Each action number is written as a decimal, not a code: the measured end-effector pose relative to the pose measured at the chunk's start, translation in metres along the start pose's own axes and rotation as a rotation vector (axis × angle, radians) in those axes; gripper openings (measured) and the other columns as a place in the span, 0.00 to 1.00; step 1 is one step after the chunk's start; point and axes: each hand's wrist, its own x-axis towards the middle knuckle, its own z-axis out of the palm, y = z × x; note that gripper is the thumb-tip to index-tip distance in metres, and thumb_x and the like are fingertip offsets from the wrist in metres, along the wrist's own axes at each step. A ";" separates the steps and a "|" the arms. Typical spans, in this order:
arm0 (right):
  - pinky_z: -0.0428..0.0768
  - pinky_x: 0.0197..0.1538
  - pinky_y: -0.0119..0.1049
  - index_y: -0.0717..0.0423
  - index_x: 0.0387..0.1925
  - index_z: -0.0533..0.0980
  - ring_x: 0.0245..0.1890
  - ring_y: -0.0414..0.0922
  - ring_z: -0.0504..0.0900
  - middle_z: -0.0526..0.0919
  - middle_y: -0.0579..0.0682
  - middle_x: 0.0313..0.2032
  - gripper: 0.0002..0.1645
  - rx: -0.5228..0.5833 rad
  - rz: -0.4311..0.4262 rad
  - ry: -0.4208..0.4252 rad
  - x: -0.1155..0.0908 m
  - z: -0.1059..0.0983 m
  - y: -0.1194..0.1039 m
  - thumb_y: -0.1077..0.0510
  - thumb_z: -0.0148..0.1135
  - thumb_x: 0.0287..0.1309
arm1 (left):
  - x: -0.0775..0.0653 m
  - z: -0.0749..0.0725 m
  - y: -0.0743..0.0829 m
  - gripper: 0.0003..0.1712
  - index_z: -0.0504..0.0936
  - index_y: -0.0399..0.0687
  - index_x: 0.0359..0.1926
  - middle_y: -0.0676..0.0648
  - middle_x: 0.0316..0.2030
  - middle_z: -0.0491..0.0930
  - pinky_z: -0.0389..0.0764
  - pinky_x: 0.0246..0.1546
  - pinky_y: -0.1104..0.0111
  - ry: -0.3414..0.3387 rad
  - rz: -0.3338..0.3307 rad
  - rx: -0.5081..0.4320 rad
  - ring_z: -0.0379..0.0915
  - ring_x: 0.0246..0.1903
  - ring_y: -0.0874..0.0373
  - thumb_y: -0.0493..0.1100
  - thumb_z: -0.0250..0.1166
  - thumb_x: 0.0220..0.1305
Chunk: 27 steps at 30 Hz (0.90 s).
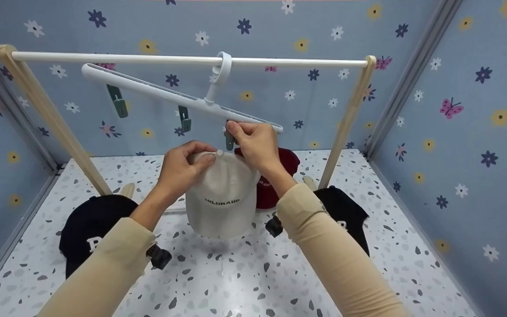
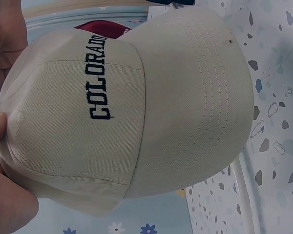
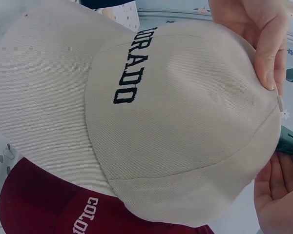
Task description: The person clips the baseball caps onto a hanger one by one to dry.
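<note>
A cream baseball cap (image 1: 222, 193) with dark COLORADO lettering hangs brim down from my left hand (image 1: 186, 165), whose thumb and fingers pinch the top of its crown. Just above the crown, my right hand (image 1: 255, 143) holds a dark green clip (image 1: 229, 140) between thumb and fingers. That clip is on a white hanger (image 1: 161, 93), which hooks over the rail and slopes down to the right. In the right wrist view the clip (image 3: 289, 141) shows right at the crown's top edge, partly hidden behind the fabric.
The white rail (image 1: 117, 57) runs between wooden uprights. Two more green clips, an outer one (image 1: 120, 107) and an inner one (image 1: 185, 121), hang to the left. A dark red cap (image 1: 267, 193) lies behind the cream one. Black caps lie at left (image 1: 84, 220) and right (image 1: 350, 211) on the speckled floor.
</note>
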 end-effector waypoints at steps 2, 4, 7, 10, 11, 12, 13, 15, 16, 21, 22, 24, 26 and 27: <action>0.84 0.35 0.30 0.55 0.41 0.93 0.30 0.37 0.80 0.90 0.46 0.30 0.16 0.001 0.000 0.000 0.000 -0.001 0.000 0.48 0.69 0.72 | 0.000 0.001 0.000 0.10 0.89 0.47 0.51 0.47 0.51 0.88 0.78 0.57 0.61 -0.002 0.000 0.001 0.81 0.54 0.56 0.43 0.72 0.72; 0.83 0.35 0.30 0.55 0.41 0.93 0.30 0.37 0.81 0.90 0.46 0.30 0.16 0.003 -0.002 0.001 0.000 -0.002 0.000 0.48 0.69 0.72 | 0.000 0.001 0.000 0.10 0.89 0.47 0.51 0.47 0.51 0.88 0.78 0.57 0.61 -0.002 -0.001 0.006 0.81 0.54 0.56 0.43 0.71 0.72; 0.82 0.35 0.30 0.56 0.40 0.92 0.29 0.37 0.81 0.90 0.46 0.28 0.15 0.004 -0.014 0.001 0.000 -0.003 0.000 0.49 0.70 0.72 | 0.001 0.002 0.000 0.10 0.89 0.47 0.51 0.47 0.51 0.88 0.78 0.57 0.60 0.006 -0.006 0.011 0.81 0.54 0.55 0.44 0.72 0.72; 0.82 0.36 0.30 0.57 0.40 0.92 0.28 0.36 0.82 0.89 0.46 0.27 0.15 0.007 -0.033 0.004 0.001 -0.003 0.000 0.50 0.70 0.72 | 0.001 0.002 0.000 0.10 0.89 0.48 0.51 0.48 0.51 0.88 0.79 0.55 0.60 0.011 -0.019 0.008 0.81 0.53 0.56 0.44 0.71 0.72; 0.83 0.36 0.30 0.57 0.39 0.92 0.28 0.36 0.83 0.89 0.46 0.27 0.15 0.007 -0.037 0.005 0.001 -0.002 0.000 0.50 0.70 0.71 | 0.001 0.002 0.000 0.10 0.88 0.49 0.51 0.48 0.51 0.88 0.80 0.55 0.60 0.010 -0.022 0.006 0.81 0.52 0.56 0.45 0.71 0.72; 0.83 0.37 0.30 0.57 0.39 0.92 0.28 0.36 0.84 0.89 0.46 0.27 0.14 0.010 -0.038 0.004 0.001 -0.002 0.000 0.50 0.70 0.71 | 0.001 0.002 0.000 0.10 0.88 0.49 0.51 0.48 0.50 0.87 0.80 0.54 0.60 0.010 -0.027 0.004 0.81 0.52 0.56 0.45 0.71 0.73; 0.84 0.37 0.31 0.58 0.39 0.92 0.28 0.37 0.84 0.89 0.46 0.27 0.14 0.016 -0.037 0.002 0.001 -0.002 0.000 0.51 0.70 0.71 | 0.001 0.003 0.000 0.10 0.88 0.49 0.52 0.48 0.50 0.87 0.80 0.54 0.61 0.010 -0.031 0.004 0.81 0.52 0.56 0.45 0.71 0.73; 0.85 0.39 0.32 0.58 0.40 0.92 0.29 0.38 0.87 0.90 0.47 0.28 0.14 0.034 -0.029 -0.009 0.001 -0.002 0.000 0.51 0.70 0.71 | 0.001 0.003 0.001 0.11 0.88 0.48 0.52 0.48 0.50 0.87 0.80 0.53 0.61 0.016 -0.032 0.011 0.81 0.51 0.56 0.45 0.71 0.73; 0.86 0.39 0.32 0.58 0.40 0.92 0.30 0.38 0.87 0.91 0.48 0.29 0.14 0.040 -0.026 -0.013 0.000 -0.002 0.000 0.51 0.70 0.72 | 0.002 0.003 0.001 0.11 0.88 0.48 0.52 0.48 0.50 0.87 0.80 0.53 0.61 0.021 -0.032 0.014 0.81 0.51 0.56 0.45 0.71 0.72; 0.85 0.37 0.31 0.59 0.40 0.92 0.29 0.38 0.87 0.91 0.49 0.29 0.15 0.048 -0.025 -0.015 -0.001 -0.003 0.000 0.52 0.70 0.72 | 0.004 0.005 0.003 0.11 0.88 0.47 0.51 0.47 0.49 0.88 0.79 0.53 0.61 0.041 -0.028 0.018 0.81 0.50 0.56 0.44 0.72 0.72; 0.84 0.36 0.31 0.59 0.39 0.92 0.29 0.37 0.86 0.91 0.48 0.28 0.15 0.045 -0.027 -0.012 -0.001 -0.003 0.000 0.52 0.70 0.72 | 0.004 0.005 0.003 0.11 0.88 0.47 0.51 0.47 0.49 0.88 0.79 0.53 0.61 0.043 -0.028 0.018 0.81 0.50 0.56 0.44 0.72 0.72; 0.82 0.35 0.29 0.58 0.38 0.92 0.28 0.36 0.84 0.90 0.47 0.27 0.14 0.032 -0.034 -0.006 -0.001 -0.002 0.000 0.52 0.70 0.72 | 0.004 0.005 0.003 0.11 0.88 0.47 0.51 0.47 0.49 0.88 0.79 0.54 0.61 0.048 -0.029 0.017 0.81 0.51 0.56 0.44 0.72 0.71; 0.79 0.33 0.28 0.56 0.36 0.93 0.27 0.35 0.81 0.88 0.45 0.25 0.14 0.023 -0.038 -0.005 -0.001 -0.002 0.000 0.51 0.70 0.71 | 0.003 0.005 0.004 0.11 0.88 0.47 0.51 0.47 0.49 0.88 0.79 0.55 0.61 0.054 -0.029 0.015 0.81 0.51 0.56 0.44 0.72 0.71; 0.78 0.32 0.28 0.56 0.35 0.93 0.26 0.35 0.80 0.87 0.44 0.24 0.14 0.020 -0.040 -0.005 -0.001 -0.002 0.000 0.51 0.70 0.71 | 0.003 0.005 0.004 0.11 0.88 0.47 0.51 0.47 0.49 0.88 0.79 0.55 0.61 0.057 -0.027 0.017 0.81 0.52 0.56 0.44 0.72 0.71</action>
